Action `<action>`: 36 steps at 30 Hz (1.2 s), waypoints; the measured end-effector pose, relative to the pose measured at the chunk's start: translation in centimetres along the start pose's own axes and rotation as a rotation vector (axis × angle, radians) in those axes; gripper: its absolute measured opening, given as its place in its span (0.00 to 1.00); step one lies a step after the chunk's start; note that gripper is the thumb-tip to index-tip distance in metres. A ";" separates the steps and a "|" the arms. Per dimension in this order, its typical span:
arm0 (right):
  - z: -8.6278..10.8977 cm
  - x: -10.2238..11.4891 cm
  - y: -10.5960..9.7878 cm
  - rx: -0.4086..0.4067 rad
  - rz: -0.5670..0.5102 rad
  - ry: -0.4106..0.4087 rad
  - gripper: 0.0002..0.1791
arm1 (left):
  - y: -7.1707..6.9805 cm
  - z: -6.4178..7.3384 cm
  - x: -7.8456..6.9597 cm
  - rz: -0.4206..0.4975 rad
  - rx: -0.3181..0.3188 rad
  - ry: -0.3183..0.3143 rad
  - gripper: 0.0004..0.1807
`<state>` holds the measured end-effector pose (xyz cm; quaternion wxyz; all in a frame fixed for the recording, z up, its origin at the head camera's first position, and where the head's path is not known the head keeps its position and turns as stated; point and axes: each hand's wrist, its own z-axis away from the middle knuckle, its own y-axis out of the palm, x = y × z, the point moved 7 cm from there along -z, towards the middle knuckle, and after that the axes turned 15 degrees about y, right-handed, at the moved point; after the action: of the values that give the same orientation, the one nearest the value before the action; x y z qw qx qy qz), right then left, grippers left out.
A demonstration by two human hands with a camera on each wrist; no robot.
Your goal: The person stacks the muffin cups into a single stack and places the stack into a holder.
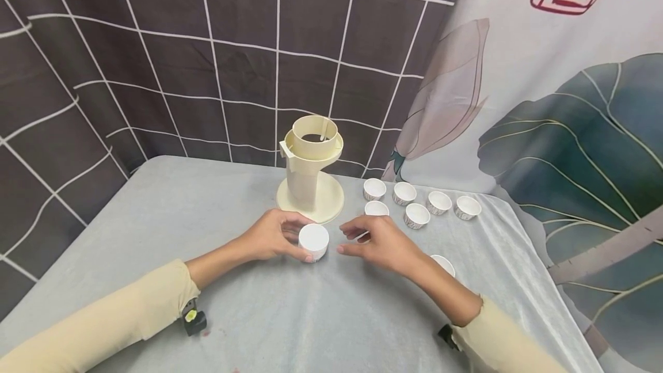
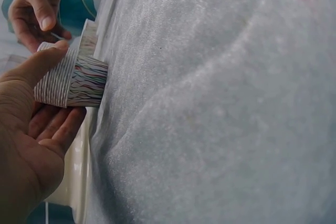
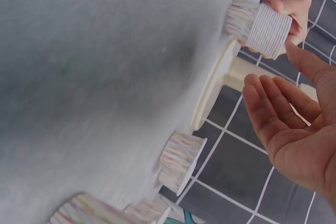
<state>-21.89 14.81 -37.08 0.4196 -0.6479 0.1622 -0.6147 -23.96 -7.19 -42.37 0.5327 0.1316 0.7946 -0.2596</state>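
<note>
My left hand holds a nested stack of small paper cups between thumb and fingers. In the left wrist view the stack shows many white rims and a wall with wavy coloured lines, its base close to the tabletop. My right hand is just right of the stack, its fingers loosely bent and nothing in them. Behind both hands stands a cream plastic stand with a round base and a ring-shaped top. A single paper cup lies just beyond the right hand, partly hidden by it.
Several single paper cups stand upright in loose rows at the back right of the grey cloth-covered table. Another paper cup is partly covered by the right forearm. A dark gridded curtain hangs behind the table.
</note>
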 end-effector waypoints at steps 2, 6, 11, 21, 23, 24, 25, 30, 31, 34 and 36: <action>0.1 -0.2 -0.2 -0.009 0.013 0.000 0.21 | 0.0 0.0 0.1 0.005 0.001 -0.003 0.32; 0.4 -0.8 -0.7 -0.029 0.031 0.011 0.21 | 0.0 0.0 0.3 0.016 0.005 -0.014 0.32; 0.7 -1.3 -0.9 -0.036 0.053 0.031 0.21 | -0.2 0.2 0.4 -0.004 0.005 -0.021 0.33; 1.5 -2.4 -1.7 -0.053 0.065 0.061 0.22 | -0.1 0.0 0.0 -0.015 0.010 -0.023 0.33; 1.7 -2.6 -1.8 -0.055 0.063 0.069 0.23 | -0.1 0.0 0.0 -0.018 0.014 -0.028 0.33; 1.8 -2.7 -1.8 -0.058 0.063 0.076 0.23 | -0.1 0.0 0.0 -0.019 0.015 -0.030 0.33; 1.9 -2.9 -1.9 -0.061 0.064 0.081 0.23 | -0.1 0.0 0.1 -0.020 0.016 -0.032 0.33; 2.4 -3.6 -2.1 -0.080 0.063 0.094 0.23 | -0.1 -0.1 0.2 -0.021 0.018 -0.041 0.33; 2.5 -3.8 -2.2 -0.084 0.063 0.094 0.22 | -0.1 -0.1 0.2 -0.020 0.018 -0.042 0.33; 2.7 -4.2 -2.6 -0.093 0.063 0.093 0.22 | -0.1 -0.1 0.2 -0.022 0.020 -0.041 0.33; 2.9 -4.4 -2.8 -0.100 0.063 0.094 0.22 | -0.1 -0.1 0.2 -0.024 0.020 -0.044 0.33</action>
<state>-20.91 20.66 -37.59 0.3977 -0.6329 0.2326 -0.6223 -24.17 -7.21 -42.53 0.5454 0.1216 0.7818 -0.2767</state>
